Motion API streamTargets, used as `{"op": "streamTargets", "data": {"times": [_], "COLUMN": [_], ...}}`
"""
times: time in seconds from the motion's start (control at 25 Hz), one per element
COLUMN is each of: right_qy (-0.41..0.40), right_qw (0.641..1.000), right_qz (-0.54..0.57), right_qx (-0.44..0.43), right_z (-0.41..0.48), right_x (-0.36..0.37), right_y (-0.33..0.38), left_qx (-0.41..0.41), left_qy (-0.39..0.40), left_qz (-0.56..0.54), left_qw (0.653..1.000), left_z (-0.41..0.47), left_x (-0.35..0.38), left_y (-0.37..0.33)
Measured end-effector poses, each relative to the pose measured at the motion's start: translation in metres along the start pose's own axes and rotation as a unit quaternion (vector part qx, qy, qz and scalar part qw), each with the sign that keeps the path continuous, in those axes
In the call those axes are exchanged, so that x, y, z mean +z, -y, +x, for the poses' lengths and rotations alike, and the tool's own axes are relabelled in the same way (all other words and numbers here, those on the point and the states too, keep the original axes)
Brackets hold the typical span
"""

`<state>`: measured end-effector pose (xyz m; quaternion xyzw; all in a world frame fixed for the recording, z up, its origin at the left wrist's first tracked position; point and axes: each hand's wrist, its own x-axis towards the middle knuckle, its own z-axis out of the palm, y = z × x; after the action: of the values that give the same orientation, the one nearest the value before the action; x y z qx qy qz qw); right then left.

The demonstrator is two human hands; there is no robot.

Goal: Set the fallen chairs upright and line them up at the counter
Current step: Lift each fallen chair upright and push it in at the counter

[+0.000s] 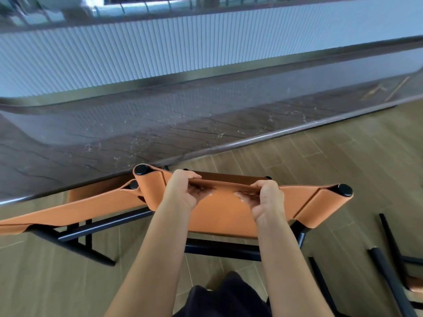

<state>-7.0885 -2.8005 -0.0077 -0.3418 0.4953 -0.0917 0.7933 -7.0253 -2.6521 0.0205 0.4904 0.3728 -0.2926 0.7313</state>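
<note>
Chair backrest [224,216] sits pinched in left grip [183,191] and right grip [266,197].

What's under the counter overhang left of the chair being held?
Beside the held chair, a second orange chair is tucked in: backrest and black legs show; anything deeper is covered by the counter.

Fallen chair [389,277] on the right is chopped by the frame edge, only 3 dark legs and a scrap of orange show. Left chair [68,209] runs off the left edge. Middle chair [224,216] has its seat mostly behind its own backrest. Stuff beyond the bench [160,133] is just blur.
</note>
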Motion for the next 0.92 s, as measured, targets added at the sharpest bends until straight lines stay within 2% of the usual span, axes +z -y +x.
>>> {"op": "streamTargets", "data": {"times": [0.44,0.76,0.92], "right_qy": [0.052,0.162,0.158], "right_qw": [0.997,0.986,0.985], "right_qz": [0.004,-0.021,-0.061], "right_qx": [0.051,0.033,0.041], "right_z": [0.059,0.112,0.148], "right_x": [0.057,0.105,0.098], "right_y": [0.063,0.097,0.081], "left_qx": [0.041,0.151,0.18], "left_qy": [-0.071,-0.104,-0.158], "left_qz": [0.012,-0.157,-0.202], "left_qw": [0.997,0.971,0.949], "left_z": [0.04,0.056,0.097], "left_x": [0.074,0.11,0.108], "left_y": [-0.058,-0.08,-0.049]}}
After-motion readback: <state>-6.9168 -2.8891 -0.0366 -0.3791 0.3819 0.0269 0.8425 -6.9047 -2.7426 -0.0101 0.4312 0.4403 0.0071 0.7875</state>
